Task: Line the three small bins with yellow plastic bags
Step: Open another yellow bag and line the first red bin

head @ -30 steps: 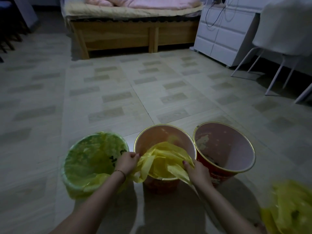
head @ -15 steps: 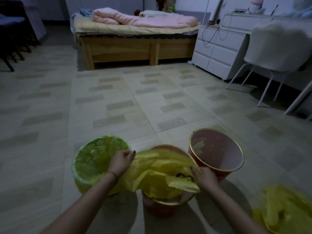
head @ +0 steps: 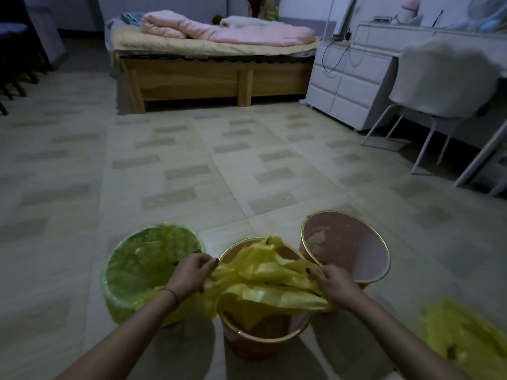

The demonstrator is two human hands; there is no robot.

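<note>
Both hands pinch bag (head: 263,281): left hand (head: 192,272) at its left edge, right hand (head: 333,278) at its right, spreading it over middle bin (head: 263,338). Left bin (head: 131,270) lined; right bin (head: 348,250) bare. Second bin underway. Next, probably: stretch mouth over rim, push bag down.

No legible text, label or number on any bin, bag or furniture.
</note>
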